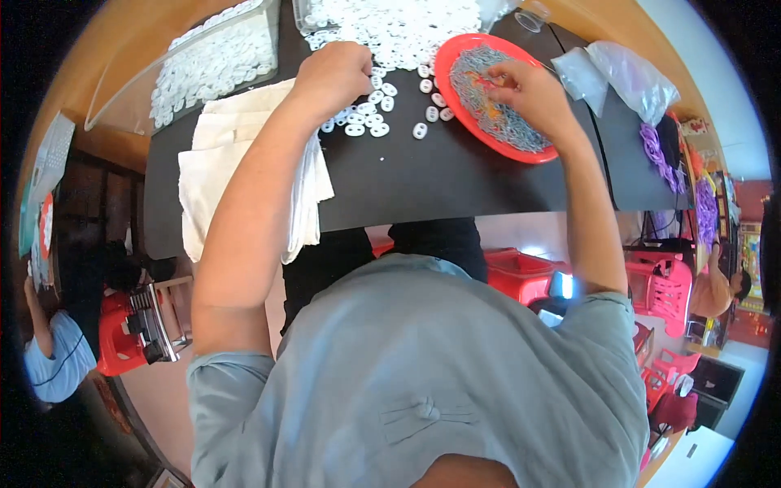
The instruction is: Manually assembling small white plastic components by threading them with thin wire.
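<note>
My left hand [333, 77] rests knuckles-up on the black table [423, 175], fingers curled over a scatter of small white oval rings [370, 114]; what it holds is hidden. My right hand [529, 89] reaches into a red plate [455, 61] filled with small blue-grey pieces [488, 98], its fingertips pinched on some of them near an orange bit. A large heap of the white rings [390, 24] lies at the far edge of the table between both hands.
A folded white cloth [236, 146] lies under my left forearm. A clear tray of white rings [203, 65] stands far left. Clear plastic bags [618, 73] lie at right, near purple items [655, 146]. Red plastic crates [521, 272] and other people are below the table.
</note>
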Available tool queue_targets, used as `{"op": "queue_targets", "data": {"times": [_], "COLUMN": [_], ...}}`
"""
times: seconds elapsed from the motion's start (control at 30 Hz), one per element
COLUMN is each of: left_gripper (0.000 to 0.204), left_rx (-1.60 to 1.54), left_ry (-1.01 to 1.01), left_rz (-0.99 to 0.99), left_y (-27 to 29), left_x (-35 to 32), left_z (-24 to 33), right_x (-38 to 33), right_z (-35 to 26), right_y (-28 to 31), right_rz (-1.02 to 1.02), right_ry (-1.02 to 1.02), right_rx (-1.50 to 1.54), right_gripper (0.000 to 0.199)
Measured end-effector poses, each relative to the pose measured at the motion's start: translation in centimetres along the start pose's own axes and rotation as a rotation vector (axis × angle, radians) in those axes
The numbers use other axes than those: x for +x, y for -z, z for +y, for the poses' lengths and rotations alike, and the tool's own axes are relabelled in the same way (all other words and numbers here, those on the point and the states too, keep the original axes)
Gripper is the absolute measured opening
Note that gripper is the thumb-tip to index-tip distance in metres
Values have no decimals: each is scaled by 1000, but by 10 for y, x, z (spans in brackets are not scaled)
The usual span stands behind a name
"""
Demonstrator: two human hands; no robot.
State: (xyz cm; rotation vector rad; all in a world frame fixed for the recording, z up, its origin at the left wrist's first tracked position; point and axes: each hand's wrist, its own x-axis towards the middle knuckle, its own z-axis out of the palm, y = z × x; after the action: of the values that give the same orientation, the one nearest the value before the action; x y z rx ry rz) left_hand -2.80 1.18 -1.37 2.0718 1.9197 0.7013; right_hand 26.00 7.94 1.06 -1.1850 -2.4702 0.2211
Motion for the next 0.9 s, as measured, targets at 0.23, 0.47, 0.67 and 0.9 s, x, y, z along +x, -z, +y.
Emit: {"op": "queue_targets", "data": {"times": [0.23,0.47,0.67,0.9], "left_gripper": [8,13,11,11], "left_rx": [-63,-117,-535,-761], "left_ry": [-34,-103,-98,-66], "left_rz": [-30,212,155,-126], "left_y": [-13,-13,-18,-18], "left_x": [7,9,10,-6], "left_z": [-7,2,5,35], "right_x": [-16,-14,-18,-24], "right_z": [22,11,1,3], "right_y": [-27,-33,-24,-17], "right_rz": [167,197,191,111], "right_ry": [57,244,85,-165], "right_rx": [-221,-131,-134,427], "right_gripper": [11,12,10,9]}}
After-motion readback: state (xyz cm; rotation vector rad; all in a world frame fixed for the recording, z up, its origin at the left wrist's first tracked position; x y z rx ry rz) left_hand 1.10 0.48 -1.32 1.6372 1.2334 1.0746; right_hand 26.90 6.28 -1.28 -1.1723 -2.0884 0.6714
